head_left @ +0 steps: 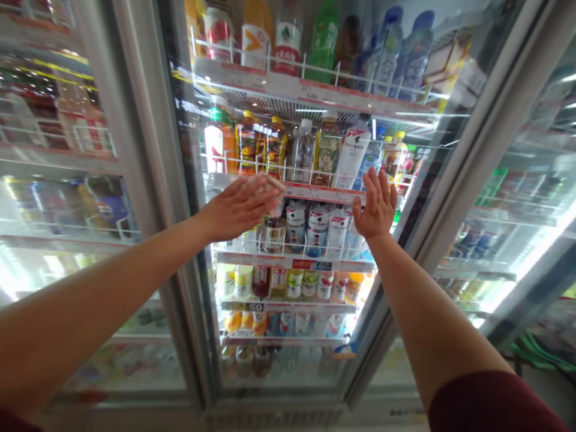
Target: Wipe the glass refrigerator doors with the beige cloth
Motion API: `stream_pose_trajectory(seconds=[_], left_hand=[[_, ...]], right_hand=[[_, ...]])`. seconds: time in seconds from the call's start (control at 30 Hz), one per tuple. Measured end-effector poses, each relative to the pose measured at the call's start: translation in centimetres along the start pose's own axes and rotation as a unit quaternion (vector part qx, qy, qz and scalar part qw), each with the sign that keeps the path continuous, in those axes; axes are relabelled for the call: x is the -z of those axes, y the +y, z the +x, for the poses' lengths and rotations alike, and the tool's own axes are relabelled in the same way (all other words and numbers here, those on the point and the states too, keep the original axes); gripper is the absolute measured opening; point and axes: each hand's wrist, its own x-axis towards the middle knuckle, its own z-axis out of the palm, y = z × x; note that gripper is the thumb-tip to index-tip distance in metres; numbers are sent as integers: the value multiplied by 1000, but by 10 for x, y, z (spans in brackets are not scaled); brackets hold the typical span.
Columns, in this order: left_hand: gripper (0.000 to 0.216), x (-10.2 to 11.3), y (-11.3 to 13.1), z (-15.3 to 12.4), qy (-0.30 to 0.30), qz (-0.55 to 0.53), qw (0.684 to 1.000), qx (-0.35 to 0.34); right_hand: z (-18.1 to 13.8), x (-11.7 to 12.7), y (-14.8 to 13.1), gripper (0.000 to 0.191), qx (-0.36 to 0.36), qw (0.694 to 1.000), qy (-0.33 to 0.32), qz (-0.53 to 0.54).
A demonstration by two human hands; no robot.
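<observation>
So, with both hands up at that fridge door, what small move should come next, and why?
Probably slide the left hand a little across the glass door, since it seems to press a pale, cloth-like item there, while the right hand is open, palm toward the glass, and appears to hold nothing.

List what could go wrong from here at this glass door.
First, the right grip is bare, spread and raised at the glass door; if the palm touches, it could leave smudges. Second, the pale item under the left grip might slip: the fingers look outstretched over it, and how firmly it is held is hidden.
</observation>
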Motion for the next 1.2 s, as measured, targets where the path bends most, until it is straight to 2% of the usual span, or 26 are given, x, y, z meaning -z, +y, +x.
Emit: stream_pose_trajectory(seconds=[0.07,0.1,0.23,0.3,0.37,0.43,0.5,0.53,0.63,0.73,0.8,0.87,0.93,1.0,1.07,1.13,1.2], left_hand=[[70,0,3,-2,-24,3,998,-51],[71,3,0,-2,-28,10,998,-51],[76,12,-21,3,28,33,998,55],[77,9,-19,1,57,34,993,94],[77,3,-10,-4,57,30,996,69],[75,-1,-2,-10,22,30,999,3],[72,1,-3,-13,-13,40,998,-36],[71,3,-8,-13,-14,49,998,-33],[69,8,-23,-10,23,74,996,52],[69,2,-18,-11,61,72,988,120],[69,-3,-5,-15,43,62,993,93],[69,-5,3,-17,-4,54,998,22],[68,0,-1,-14,-24,54,998,-16],[64,9,-16,-6,1,59,998,34],[60,17,-31,6,38,52,989,135],[60,18,-35,15,55,34,976,209],[58,12,-26,19,48,22,979,196]], right_hand=[[0,0,1,59,10,1000,13,-1],[0,0,1,58,13,1000,17,-3],[0,1,1,58,9,1000,11,-10],[0,2,0,59,5,1000,4,-8],[0,2,0,59,3,1000,3,-3],[0,2,1,59,3,1000,5,2],[1,1,1,59,3,1000,1,3],[1,1,1,60,1,1000,-3,2],[1,1,1,61,-6,1000,-9,-5],[1,1,0,60,-6,1000,-5,-10],[1,2,0,60,-5,1000,-3,-9],[1,2,-1,60,-6,1000,-7,-7],[1,3,-1,60,-8,1000,-15,-6],[2,3,-2,61,-11,1000,-18,-6],[2,4,-2,61,-12,1000,-19,-5],[2,4,-2,62,-13,1000,-19,-4],[2,4,-2,62,-13,1000,-21,-5]])
